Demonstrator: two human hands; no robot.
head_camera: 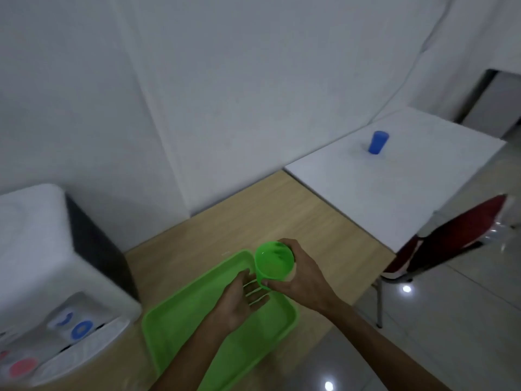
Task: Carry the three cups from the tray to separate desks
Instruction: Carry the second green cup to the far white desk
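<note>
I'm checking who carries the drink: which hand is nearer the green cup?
Right. The right hand is wrapped around the green cup, holding it above the tray; the left hand is open just below it.

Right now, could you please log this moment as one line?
right hand: holding green cup | left hand: open, empty | green tray: no cups | blue cup: on white desk

right hand (298,277) gripping, left hand (242,300) open

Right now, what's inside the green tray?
No cups show in the green tray. The open left hand hovers over it, and the right hand holds the green cup at its far corner. The floor beneath the hands and forearms is hidden.
</note>
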